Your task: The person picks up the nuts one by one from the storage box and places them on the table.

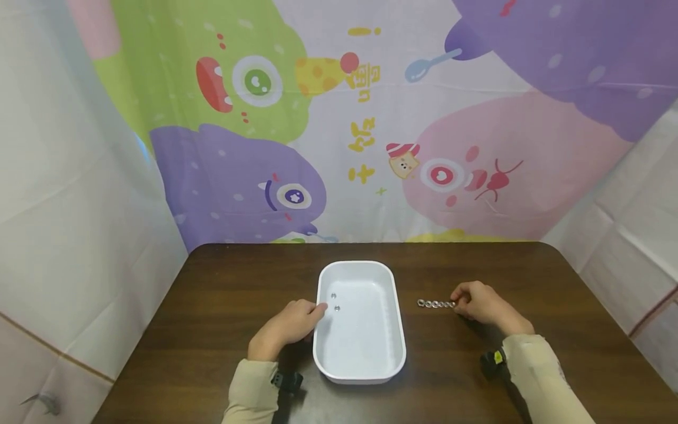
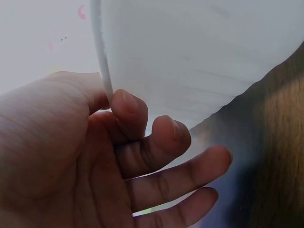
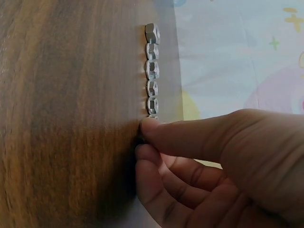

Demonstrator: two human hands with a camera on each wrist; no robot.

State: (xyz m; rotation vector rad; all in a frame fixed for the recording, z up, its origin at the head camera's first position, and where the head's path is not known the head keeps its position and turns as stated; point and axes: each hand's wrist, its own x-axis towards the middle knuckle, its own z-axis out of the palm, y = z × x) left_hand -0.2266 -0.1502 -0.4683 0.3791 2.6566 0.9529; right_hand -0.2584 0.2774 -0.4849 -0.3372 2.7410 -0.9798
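My left hand (image 1: 290, 323) grips the left rim of a white rectangular tray (image 1: 360, 368), thumb over the edge and fingers curled beneath it. The left wrist view shows the tray's outer wall (image 2: 190, 52) against those fingers. Inside the tray lie two small metal nuts (image 1: 336, 308), near its left wall. To the right of the tray, several hex nuts (image 1: 428, 304) form a straight, touching row on the table. My right hand (image 1: 483, 303) is at the row's right end, thumb and forefinger pinching the end nut (image 3: 153, 117), which the thumb mostly hides.
The brown wooden table (image 1: 238, 265) has rounded far corners. A cartoon-printed cloth (image 1: 339, 206) hangs right behind its far edge, and pale sheets (image 1: 69, 206) close in both sides. A small dark camera (image 1: 288, 381) is strapped to each wrist.
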